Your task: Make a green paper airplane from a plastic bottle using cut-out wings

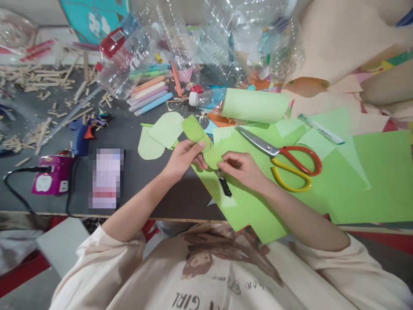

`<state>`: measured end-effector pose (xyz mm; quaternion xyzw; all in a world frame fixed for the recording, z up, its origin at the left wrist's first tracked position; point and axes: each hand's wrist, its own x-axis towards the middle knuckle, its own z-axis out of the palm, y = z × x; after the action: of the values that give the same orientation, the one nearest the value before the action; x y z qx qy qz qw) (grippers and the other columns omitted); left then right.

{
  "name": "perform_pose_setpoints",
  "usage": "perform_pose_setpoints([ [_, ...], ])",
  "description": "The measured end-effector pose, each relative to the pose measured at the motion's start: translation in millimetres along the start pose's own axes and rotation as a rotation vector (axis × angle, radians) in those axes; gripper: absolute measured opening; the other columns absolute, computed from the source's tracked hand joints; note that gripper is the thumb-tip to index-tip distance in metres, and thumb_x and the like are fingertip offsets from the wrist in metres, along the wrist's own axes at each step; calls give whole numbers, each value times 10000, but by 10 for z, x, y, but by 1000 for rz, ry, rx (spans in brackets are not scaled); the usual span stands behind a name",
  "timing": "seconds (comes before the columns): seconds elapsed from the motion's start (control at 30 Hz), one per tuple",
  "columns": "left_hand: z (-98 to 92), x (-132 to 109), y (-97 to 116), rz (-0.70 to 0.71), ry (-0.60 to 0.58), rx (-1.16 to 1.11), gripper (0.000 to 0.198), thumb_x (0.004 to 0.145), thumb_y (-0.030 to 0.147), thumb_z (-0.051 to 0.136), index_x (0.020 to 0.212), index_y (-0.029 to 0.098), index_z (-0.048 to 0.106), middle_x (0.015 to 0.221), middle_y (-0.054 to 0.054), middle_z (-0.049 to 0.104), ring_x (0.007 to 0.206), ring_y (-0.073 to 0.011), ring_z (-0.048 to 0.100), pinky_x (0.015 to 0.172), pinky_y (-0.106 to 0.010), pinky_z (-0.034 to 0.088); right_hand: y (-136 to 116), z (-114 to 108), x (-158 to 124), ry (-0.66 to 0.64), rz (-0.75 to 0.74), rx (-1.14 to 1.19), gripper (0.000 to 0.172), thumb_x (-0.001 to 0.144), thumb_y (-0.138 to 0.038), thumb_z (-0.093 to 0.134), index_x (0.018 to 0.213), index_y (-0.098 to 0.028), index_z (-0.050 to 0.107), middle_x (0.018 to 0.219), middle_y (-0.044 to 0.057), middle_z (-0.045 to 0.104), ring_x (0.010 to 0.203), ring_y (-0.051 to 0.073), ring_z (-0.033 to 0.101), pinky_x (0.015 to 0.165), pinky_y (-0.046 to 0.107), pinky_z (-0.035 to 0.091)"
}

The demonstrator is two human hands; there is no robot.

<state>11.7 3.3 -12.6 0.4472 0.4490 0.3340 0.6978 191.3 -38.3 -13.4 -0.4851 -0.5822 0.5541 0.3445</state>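
Observation:
Between my two hands is a green paper cutout (213,156) with rounded edges. My left hand (185,158) pinches its left part, thumb on top. The fingertips of my right hand (242,168) are closed on its right edge. Another green cutout (192,128) lies just above my left thumb. Paler rounded paper pieces (166,129) overlap on the table to the left. Below the cutout, a small black object (225,186), perhaps a pen or cutter, rests on the green sheets (258,206). Scissors (275,150) with red and yellow handles lie to the right of my hands.
A bottle wrapped in green paper (254,104) lies behind the hands, near a pen (321,129). Colored markers (151,92), clear plastic bottles (226,38) and wood sticks (41,79) crowd the back. At left are a phone (107,177), a purple box (51,174) and a glue gun (80,135).

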Motion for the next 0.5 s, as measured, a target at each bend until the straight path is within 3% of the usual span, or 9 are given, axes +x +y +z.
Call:
perform_pose_setpoints([
  [0.07,-12,1,-5,83,57,-13,473,697,510,742,994,187,569,605,28,643,471,-110,619,468,-197,494,1,2,9,32,26,37,387,778,-526,616,620,-196,492,550,-39,459,504,91,395,492,246,307],
  [0.17,-29,-3,-22,230,139,44,682,702,440,766,1271,273,428,824,7,684,631,-108,661,600,-201,525,-3,5,18,74,58,87,401,756,-551,636,623,-195,511,549,-36,474,510,96,409,507,254,329],
  [0.27,-39,-5,-62,295,81,134,750,677,417,788,1311,281,411,924,-16,666,726,-113,652,645,-193,518,-12,0,20,43,66,83,407,754,-553,644,613,-186,538,555,-26,498,521,101,426,521,259,350],
  [0.37,-36,-10,-117,331,38,218,682,681,410,780,1272,256,476,1007,-43,631,782,-119,635,661,-189,511,-16,-13,14,3,18,12,375,796,-497,623,615,-174,568,563,-19,511,529,102,430,529,258,349],
  [0.5,-20,-38,-150,336,32,269,641,736,390,730,1309,261,472,1237,-96,553,708,-79,607,629,-191,504,-5,-33,15,-68,-43,-69,409,847,-500,563,603,-171,560,579,-16,508,529,99,433,517,248,341],
])
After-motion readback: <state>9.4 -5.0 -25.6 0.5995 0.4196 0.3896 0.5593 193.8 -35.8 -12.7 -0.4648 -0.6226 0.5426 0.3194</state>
